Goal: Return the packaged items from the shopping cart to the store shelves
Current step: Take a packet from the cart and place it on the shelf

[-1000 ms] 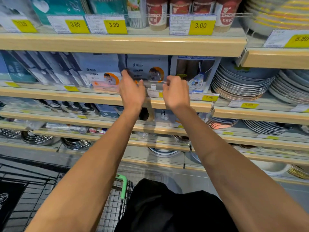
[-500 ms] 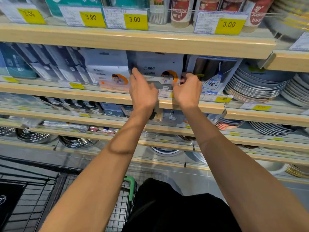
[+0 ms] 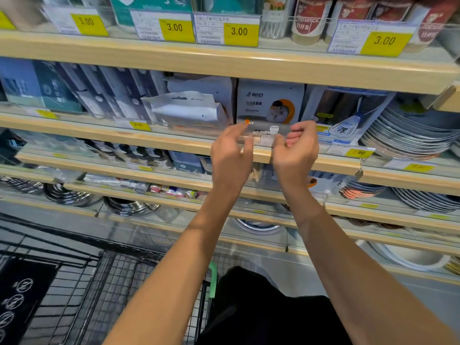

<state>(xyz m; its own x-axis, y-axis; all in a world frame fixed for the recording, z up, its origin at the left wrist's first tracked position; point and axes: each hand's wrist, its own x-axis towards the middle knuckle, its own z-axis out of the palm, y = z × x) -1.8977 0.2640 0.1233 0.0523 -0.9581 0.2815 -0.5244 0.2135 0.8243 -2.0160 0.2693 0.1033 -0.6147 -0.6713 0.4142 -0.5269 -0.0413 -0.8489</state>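
A grey-white packaged item (image 3: 270,105) with an orange round picture stands upright on the second shelf (image 3: 174,141), between a leaning white pouch (image 3: 184,110) and a blue-labelled pack (image 3: 348,120). My left hand (image 3: 231,155) hovers just in front of its lower left corner, fingers relaxed and slightly spread, holding nothing. My right hand (image 3: 296,150) is at the lower right corner with its fingers curled in and nothing in them. The black wire shopping cart (image 3: 74,282) with a green handle (image 3: 212,277) sits at the lower left.
Stacks of plates (image 3: 410,135) fill the right side of the shelves. Steel bowls (image 3: 129,207) and small tubes lie on lower shelves. Yellow price tags (image 3: 240,33) line the top shelf edge. A dark garment (image 3: 261,307) is below me.
Both hands have let go of the grey-white package and drawn back a little toward the shelf edge. The package now stands on the shelf by itself.
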